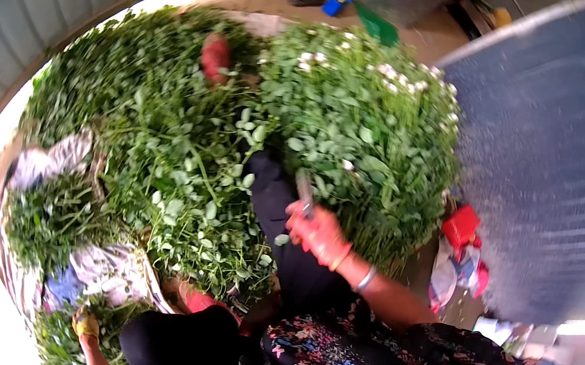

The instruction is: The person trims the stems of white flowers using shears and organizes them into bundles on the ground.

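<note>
A: Entry one, hands?

B: Well apart. The right hand [319, 233], red-gloved, is closed round a metal tool [303, 190], blurred, type uncertain. The left hand [85, 323], yellowish glove, is low at the left among loose greens; whether it grips anything, cannot tell.

A: Entry two, plants?

B: White-flowered stems [367, 129], one dense stand, ahead of the right hand. Leafy stems [162, 130], one broad heap, to their left.

A: Entry three, risks?

B: First, a nick to the black trouser leg [274, 207]: the tool is just beside it, and a slip in the foliage could bring it down there. Second, crushed stems: the leg reaches in between heap and stand, so shifting it might bend or snap them. Third, a wrong stem caught: overlapping leaves hide the stalks, and the left hand is too far off to part them. Fourth, mixing: heap and stand meet with hardly any gap.
</note>
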Motion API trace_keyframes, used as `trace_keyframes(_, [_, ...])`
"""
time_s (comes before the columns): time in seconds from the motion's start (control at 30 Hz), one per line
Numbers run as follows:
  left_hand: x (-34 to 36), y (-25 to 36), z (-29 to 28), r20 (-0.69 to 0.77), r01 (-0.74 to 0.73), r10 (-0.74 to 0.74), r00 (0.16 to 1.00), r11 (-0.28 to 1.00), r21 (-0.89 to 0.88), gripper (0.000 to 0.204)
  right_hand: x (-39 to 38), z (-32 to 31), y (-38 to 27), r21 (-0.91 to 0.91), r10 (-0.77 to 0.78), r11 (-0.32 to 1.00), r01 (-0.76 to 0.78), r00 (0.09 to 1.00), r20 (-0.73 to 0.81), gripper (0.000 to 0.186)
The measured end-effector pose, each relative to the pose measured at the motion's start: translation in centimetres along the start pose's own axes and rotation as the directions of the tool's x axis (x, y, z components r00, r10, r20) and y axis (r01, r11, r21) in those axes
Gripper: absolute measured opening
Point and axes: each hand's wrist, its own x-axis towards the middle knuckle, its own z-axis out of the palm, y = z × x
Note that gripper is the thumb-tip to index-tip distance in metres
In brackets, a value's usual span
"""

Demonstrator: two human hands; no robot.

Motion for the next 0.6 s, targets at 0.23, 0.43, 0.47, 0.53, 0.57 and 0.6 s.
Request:
trace_keyframes(0.23, [1.1,6.6,-8.3,-0.289,-0.022,0.009,0.957,0.999,-0.04,0.049,-1.0,-17.4,-0.8,0.05,-0.146,0.966,0.254,0.691,-0.707,0.017])
trace_keyframes(0.43, [-2.5,10.6,-15.7,-0.348,-0.194,0.125,0.929,0.966,-0.171,0.043,2.5,-19.4,1.7,-0.659,-0.416,0.749,-0.06,0.732,-0.539,0.04])
trace_keyframes(0.47, [-1.9,10.3,-16.5,-0.406,-0.28,0.183,0.895,0.94,-0.193,0.043,3.2,-19.5,2.4,-0.76,-0.439,0.637,-0.126,0.751,-0.493,0.043])
trace_keyframes(0.53, [-4.0,16.6,-20.9,-0.46,-0.392,0.347,0.817,0.92,-0.003,0.043,3.0,-20.6,3.8,-0.785,-0.483,0.603,-0.144,0.717,-0.503,0.041])
trace_keyframes(0.57, [-5.7,18.1,-23.3,-0.486,-0.404,0.369,0.792,0.914,0.034,0.042,2.9,-20.6,3.7,-0.778,-0.49,0.617,-0.117,0.716,-0.497,0.041])
trace_keyframes(0.6, [-7.3,20.8,-25.8,-0.497,-0.422,0.376,0.782,0.907,0.023,0.041,2.6,-20.9,3.6,-0.729,-0.481,0.681,-0.071,0.706,-0.519,0.04])
